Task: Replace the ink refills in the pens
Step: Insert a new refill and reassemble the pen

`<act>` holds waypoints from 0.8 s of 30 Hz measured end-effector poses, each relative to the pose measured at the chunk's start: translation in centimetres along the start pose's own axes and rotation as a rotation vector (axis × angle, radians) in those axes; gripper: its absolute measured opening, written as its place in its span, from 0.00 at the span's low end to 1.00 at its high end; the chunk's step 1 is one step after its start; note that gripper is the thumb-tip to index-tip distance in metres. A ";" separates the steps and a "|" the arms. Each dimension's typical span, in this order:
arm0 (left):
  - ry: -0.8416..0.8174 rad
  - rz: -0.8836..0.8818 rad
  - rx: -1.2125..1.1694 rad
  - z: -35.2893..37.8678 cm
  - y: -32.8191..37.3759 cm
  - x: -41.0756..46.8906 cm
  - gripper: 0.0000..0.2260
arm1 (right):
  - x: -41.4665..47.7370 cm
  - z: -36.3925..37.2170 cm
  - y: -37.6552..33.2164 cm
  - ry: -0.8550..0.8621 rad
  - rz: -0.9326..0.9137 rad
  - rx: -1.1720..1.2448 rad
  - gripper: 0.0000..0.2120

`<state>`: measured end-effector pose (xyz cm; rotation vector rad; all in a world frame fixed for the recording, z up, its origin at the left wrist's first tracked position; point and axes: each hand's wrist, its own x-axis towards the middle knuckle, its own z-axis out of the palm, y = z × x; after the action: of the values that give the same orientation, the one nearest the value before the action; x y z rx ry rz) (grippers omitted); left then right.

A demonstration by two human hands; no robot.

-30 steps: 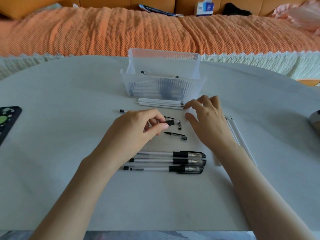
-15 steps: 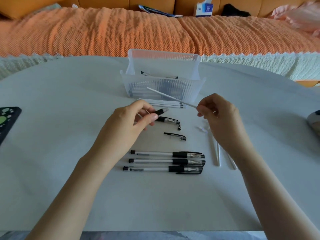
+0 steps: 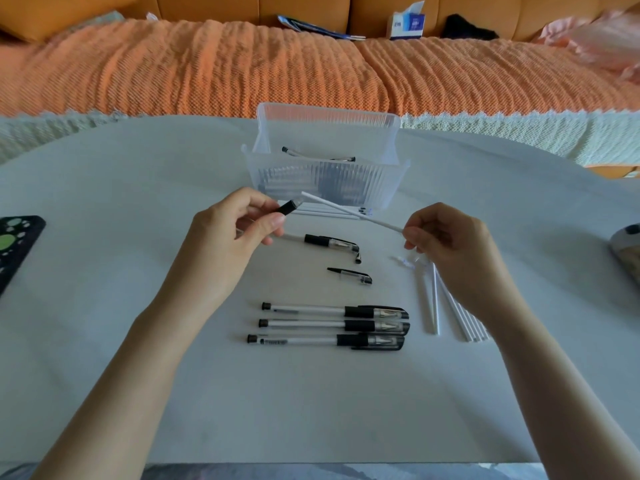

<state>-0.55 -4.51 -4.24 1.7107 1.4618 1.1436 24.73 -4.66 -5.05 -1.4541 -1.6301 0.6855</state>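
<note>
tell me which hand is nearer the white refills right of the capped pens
Right. The right hand is just above the white refills, wrist over them; the left hand is far to their left.

No writing we can read

We see dark print on the barrel of the nearest pen (image 3: 325,340) and markings on the blue and white box (image 3: 407,25) at the far edge of the view. Both are too small and blurred for us to make out.
</note>
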 end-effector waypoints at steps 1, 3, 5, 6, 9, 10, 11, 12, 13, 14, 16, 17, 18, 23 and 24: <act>0.003 0.000 0.003 0.0 0.0 0.0 0.01 | 0.0 0.0 -0.1 0.007 -0.003 0.013 0.10; 0.010 -0.002 0.005 -0.1 -0.1 0.0 0.01 | 0.1 -0.1 -0.2 0.010 -0.008 0.037 0.10; 0.016 0.001 0.004 -0.2 -0.1 0.0 0.02 | 0.0 -0.2 -0.2 -0.006 -0.013 0.036 0.10; 0.018 0.000 0.005 -0.2 -0.1 0.0 0.02 | 0.0 -0.2 -0.2 -0.015 -0.013 0.028 0.10; 0.019 -0.002 0.021 -0.3 -0.2 0.1 0.01 | -0.1 -0.2 -0.2 -0.026 -0.007 0.008 0.09; 0.019 -0.001 0.026 -0.3 -0.2 0.1 0.01 | -0.1 -0.2 -0.2 -0.026 -0.007 0.002 0.09; 0.020 -0.002 0.031 -0.4 -0.2 0.1 0.01 | 0.0 -0.2 -0.2 -0.027 -0.007 -0.006 0.09; 0.020 -0.002 0.037 -0.4 -0.2 0.1 0.01 | 0.0 -0.2 -0.2 -0.029 -0.007 -0.016 0.09; 0.018 0.000 0.046 -0.4 -0.1 0.1 0.01 | 0.0 -0.2 -0.2 -0.030 -0.007 -0.027 0.09; 0.015 0.004 0.058 -0.4 -0.1 0.1 0.02 | -0.1 -0.2 -0.2 -0.032 -0.008 -0.040 0.09; 0.009 0.015 0.086 -0.5 -0.1 0.1 0.03 | -0.1 -0.2 -0.2 -0.035 -0.013 -0.067 0.09; 0.011 0.020 0.102 -0.7 -0.1 0.1 0.03 | -0.1 -0.2 -0.2 -0.036 -0.014 -0.075 0.08; 0.015 0.025 0.119 -0.8 -0.2 0.1 0.03 | -0.1 -0.2 -0.2 -0.037 -0.014 -0.082 0.08; 0.017 0.068 0.178 -1.2 -0.1 0.1 0.04 | -0.2 -0.2 -0.3 -0.054 -0.030 -0.136 0.07; 0.011 0.075 0.192 -1.3 -0.1 0.1 0.04 | -0.2 -0.2 -0.2 -0.053 -0.033 -0.145 0.07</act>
<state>-1.74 -4.52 -3.76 1.9057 1.5696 1.0820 24.79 -4.98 -4.78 -1.5189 -1.7720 0.6021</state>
